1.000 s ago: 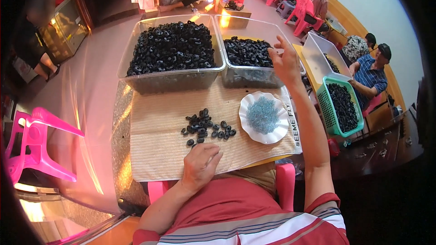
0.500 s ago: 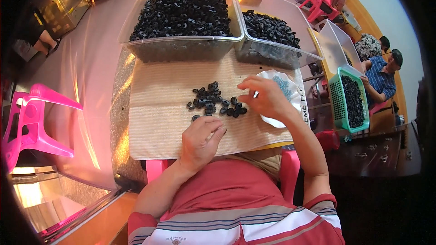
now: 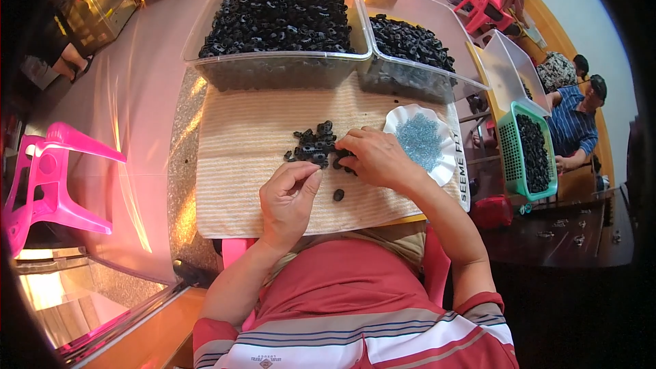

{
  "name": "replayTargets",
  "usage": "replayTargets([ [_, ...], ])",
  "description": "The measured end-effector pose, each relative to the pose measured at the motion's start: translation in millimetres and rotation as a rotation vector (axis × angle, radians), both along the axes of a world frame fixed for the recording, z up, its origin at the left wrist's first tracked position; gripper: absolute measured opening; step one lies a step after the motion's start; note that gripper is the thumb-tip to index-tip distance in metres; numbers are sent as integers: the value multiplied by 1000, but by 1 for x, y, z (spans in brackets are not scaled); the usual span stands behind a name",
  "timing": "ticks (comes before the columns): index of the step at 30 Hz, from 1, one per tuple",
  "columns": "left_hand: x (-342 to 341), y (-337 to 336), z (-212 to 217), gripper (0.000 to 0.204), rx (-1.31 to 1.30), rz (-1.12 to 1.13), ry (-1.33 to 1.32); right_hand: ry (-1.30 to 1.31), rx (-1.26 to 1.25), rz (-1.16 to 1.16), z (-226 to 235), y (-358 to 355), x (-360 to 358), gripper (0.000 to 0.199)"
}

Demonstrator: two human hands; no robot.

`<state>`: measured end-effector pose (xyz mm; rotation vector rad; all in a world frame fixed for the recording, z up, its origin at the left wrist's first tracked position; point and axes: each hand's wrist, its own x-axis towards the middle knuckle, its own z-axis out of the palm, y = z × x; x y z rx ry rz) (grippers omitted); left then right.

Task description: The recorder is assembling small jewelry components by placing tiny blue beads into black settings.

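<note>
A small pile of black plastic parts (image 3: 314,145) lies on the striped cloth (image 3: 236,164) in front of me. My left hand (image 3: 290,201) is at the pile's near edge, thumb and fingertips pressed together; what they hold, if anything, is hidden. At the pile's right side, my right hand (image 3: 374,157) has its thumb and fingers closed around small black parts (image 3: 340,156), partly covered by the fingers. One loose round black part (image 3: 338,195) lies nearer to me. Beyond my right hand is a white scalloped dish (image 3: 447,172) with tiny clear-blue pieces (image 3: 418,142).
Two clear plastic tubs (image 3: 273,61) (image 3: 410,75), heaped with black parts, line the table's far edge. To the right, a green basket (image 3: 509,157) holds more, near a seated person in a blue shirt (image 3: 572,119). A pink stool (image 3: 65,178) stands at the left.
My right hand has moved left from the dish to the black parts, uncovering the dish. My left hand has shifted slightly left and up. One round part now lies apart, nearer me.
</note>
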<state>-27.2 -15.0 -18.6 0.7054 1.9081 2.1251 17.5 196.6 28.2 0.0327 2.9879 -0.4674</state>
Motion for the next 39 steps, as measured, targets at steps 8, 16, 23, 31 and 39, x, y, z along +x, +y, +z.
replayTargets([
  [8, 2, 1, 0, 11, 1, -11, -10, -24, -131, -91, -1, 2, 3, 26],
  [16, 5, 5, -4, 18, -7, -51, -154, 219, -478, -64, 3, -18, 21, 29],
  [23, 3, 2, 0, 21, 96, -238, -413, 349, -580, 2, -2, -33, 37, 30],
  [31, 5, 2, 1, 21, 170, -336, -578, 510, -530, 11, -21, -35, 50, 33],
  [39, 8, 2, 3, 19, 141, -375, -623, 408, -476, -48, -1, 0, 66, 23],
])
